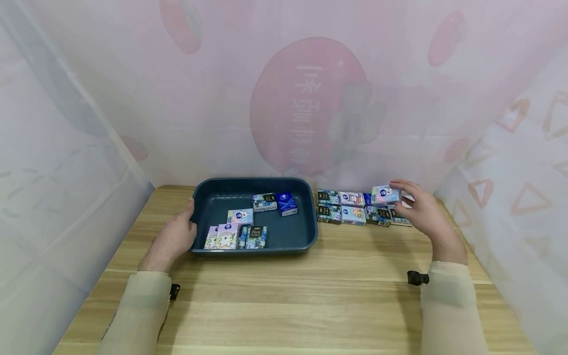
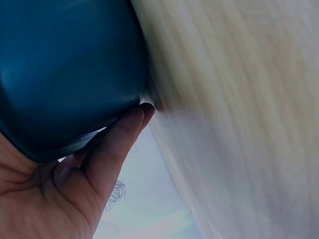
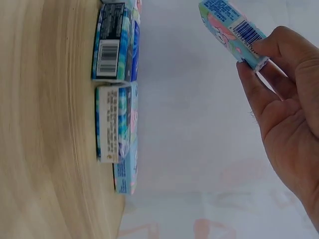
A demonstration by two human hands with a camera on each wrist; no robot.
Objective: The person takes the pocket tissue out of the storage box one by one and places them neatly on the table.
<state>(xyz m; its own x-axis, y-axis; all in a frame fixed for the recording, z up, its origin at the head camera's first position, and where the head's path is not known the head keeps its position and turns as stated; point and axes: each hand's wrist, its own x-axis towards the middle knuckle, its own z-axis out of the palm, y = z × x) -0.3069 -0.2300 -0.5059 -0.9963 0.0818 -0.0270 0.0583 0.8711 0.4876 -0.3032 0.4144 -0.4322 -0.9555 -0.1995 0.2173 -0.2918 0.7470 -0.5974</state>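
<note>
My left hand [image 1: 174, 237] grips the left wall of a dark teal plastic tray [image 1: 255, 251], with the thumb over the rim. In the left wrist view the fingers [image 2: 114, 144] lie along the tray's outer side. My right hand [image 1: 419, 209] pinches a light blue tissue pack [image 1: 384, 195] by one end, above the row of packs at the right. The right wrist view shows the held pack's barcode side, with thumb and fingers on its end. Inside the tray lie several tissue packs, among them a dark blue one [image 1: 286, 204] and a white-and-green one [image 1: 227, 236].
Right of the tray, two rows of tissue packs [image 1: 353, 215] lie side by side against the back curtain [image 1: 213, 138]. The nearest rows sit on a wooden table [image 1: 301, 305]. Printed curtains also rise at the left and right sides.
</note>
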